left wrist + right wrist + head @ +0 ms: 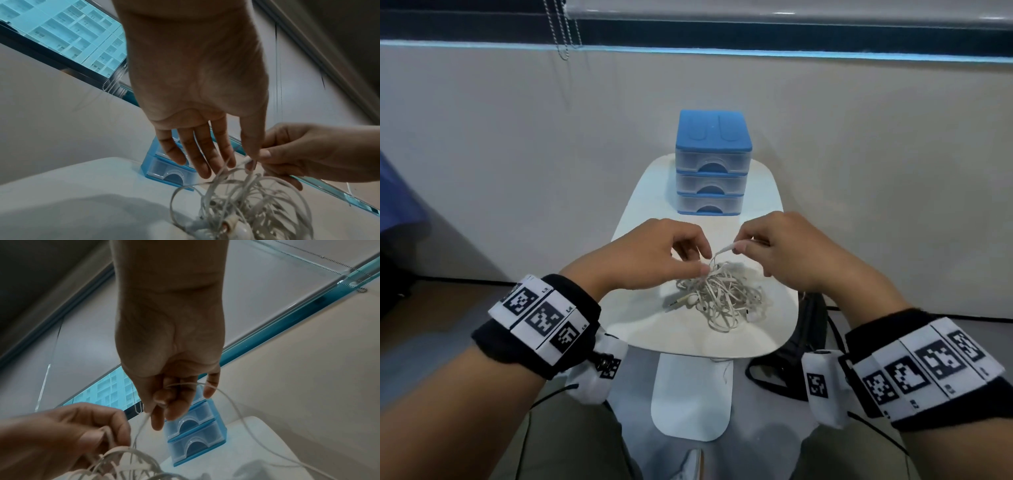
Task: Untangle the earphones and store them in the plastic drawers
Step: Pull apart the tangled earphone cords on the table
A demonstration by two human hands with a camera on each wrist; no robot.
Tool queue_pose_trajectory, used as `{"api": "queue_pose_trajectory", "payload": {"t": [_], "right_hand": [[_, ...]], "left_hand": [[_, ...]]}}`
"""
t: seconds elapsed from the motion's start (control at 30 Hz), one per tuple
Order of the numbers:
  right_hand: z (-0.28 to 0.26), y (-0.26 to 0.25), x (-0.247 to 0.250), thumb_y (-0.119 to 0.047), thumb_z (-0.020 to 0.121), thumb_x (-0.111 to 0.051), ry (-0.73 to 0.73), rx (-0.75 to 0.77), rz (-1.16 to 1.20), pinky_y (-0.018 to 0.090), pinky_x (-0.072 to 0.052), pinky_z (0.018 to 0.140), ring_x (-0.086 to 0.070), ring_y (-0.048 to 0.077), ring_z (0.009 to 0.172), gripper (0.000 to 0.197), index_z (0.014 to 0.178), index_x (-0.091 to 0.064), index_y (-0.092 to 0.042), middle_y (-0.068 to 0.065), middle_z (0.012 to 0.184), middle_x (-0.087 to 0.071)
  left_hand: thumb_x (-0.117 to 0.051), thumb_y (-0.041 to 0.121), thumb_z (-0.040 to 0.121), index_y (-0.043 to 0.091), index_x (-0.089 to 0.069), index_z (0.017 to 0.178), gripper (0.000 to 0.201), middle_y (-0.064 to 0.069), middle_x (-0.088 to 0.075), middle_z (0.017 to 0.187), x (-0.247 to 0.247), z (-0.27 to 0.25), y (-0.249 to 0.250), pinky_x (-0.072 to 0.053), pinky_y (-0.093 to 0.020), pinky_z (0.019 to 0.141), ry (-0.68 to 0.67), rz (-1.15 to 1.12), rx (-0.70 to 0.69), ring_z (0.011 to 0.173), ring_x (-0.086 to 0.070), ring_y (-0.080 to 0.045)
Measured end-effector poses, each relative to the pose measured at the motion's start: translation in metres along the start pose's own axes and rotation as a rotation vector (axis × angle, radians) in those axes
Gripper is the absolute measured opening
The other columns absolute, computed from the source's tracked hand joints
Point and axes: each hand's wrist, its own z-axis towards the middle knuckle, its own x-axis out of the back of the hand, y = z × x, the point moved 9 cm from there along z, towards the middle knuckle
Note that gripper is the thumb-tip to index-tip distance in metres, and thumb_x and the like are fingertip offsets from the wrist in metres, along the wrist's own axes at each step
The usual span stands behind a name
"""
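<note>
Drawers (711, 163) (blue, all three shut) stand at the far end of the white table (640, 322), fronts facing near. Earphones (722, 294) lie in a messy heap in the middle. The left hand (654, 257) pinches cords atop the heap. The right hand (787, 250) pinches one cord end, pulled up and rightward. A black bag (798, 346) sits below, right.

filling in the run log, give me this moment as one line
stage: untangling | left hand: pinches earphones tangle | right hand: pinches a cable end | plastic drawers: all closed
</note>
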Motion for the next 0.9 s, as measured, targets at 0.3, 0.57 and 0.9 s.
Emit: {"api": "queue_pose_trajectory", "payload": {"t": [0.3, 0.57, 0.9], "right_hand": [[0.007, 0.008, 0.017, -0.013, 0.092, -0.058, 0.065, -0.136, 0.020, 0.026, -0.035, 0.052, -0.046, 0.010, 0.054, 0.022, 0.079, -0.076, -0.010, -0.007, 0.056, -0.055], [0.000, 0.006, 0.030, -0.031, 0.091, -0.071, 0.138, -0.054, 0.070, 0.026, -0.035, 0.055, -0.044, 0.012, 0.057, 0.016, 0.080, -0.076, -0.022, -0.004, 0.055, -0.049], [-0.010, 0.021, -0.017, -0.022, 0.089, -0.065, -0.003, -0.144, 0.094, 0.028, -0.038, 0.058, -0.049, 0.012, 0.059, 0.021, 0.069, -0.069, -0.020, -0.010, 0.051, -0.053]], "left_hand": [[-0.082, 0.024, 0.081, 0.029, -0.063, 0.103, 0.029, 0.011, -0.045, 0.096, -0.027, 0.012, 0.005, -0.049, -0.043, 0.082, -0.010, 0.339, -0.109, 0.087, -0.049, -0.012], [-0.075, -0.002, 0.077, 0.025, -0.067, 0.098, 0.035, 0.004, -0.047, 0.114, 0.003, 0.004, 0.032, -0.051, -0.038, 0.062, 0.306, 0.512, -0.312, 0.081, -0.054, -0.018], [-0.056, 0.039, 0.092, 0.029, -0.068, 0.101, 0.018, 0.009, -0.061, 0.102, 0.016, -0.009, 0.011, -0.041, -0.021, 0.076, 0.277, 0.017, -0.179, 0.090, -0.059, -0.008]]}}
